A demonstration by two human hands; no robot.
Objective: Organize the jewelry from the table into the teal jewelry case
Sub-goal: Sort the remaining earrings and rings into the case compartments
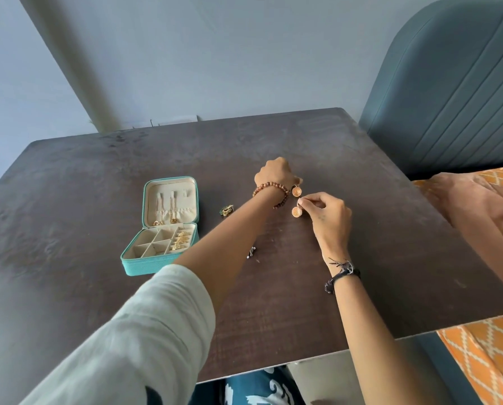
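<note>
Each hand pinches a round gold earring, left hand [274,173] the far earring [296,191], right hand [328,215] the near earring [297,211], both dangling right of the open teal case [145,266], its lid hinged far.

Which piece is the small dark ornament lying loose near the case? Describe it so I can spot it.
Start at the open teal jewelry case on the dark table. Just right of its raised lid, left of the left forearm, lies the dark ornament. Unlike the round gold earrings in the hands, it is greenish and untouched.
</note>
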